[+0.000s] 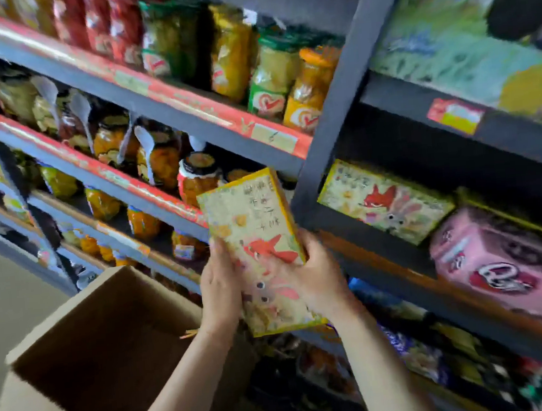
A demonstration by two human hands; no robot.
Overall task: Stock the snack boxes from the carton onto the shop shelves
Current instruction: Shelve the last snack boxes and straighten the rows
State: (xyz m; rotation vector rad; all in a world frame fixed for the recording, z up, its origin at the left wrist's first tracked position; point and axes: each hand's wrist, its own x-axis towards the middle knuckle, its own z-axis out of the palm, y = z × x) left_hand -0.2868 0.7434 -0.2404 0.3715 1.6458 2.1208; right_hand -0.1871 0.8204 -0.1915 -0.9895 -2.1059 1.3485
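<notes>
A yellow-edged snack box with a cartoon fox and rabbit on its face is held upright in front of the shelves. My left hand grips its left edge and my right hand grips its right edge near the bottom. Below and to the left stands the open brown carton; what lies inside it is in shadow. A matching yellow box lies on the dark shelf to the right, with a pink box beside it.
Left shelves with red price strips carry jars and bagged goods. A dark upright post divides the two shelf units. Larger colourful boxes fill the upper right shelf; dark packets crowd the lower right one.
</notes>
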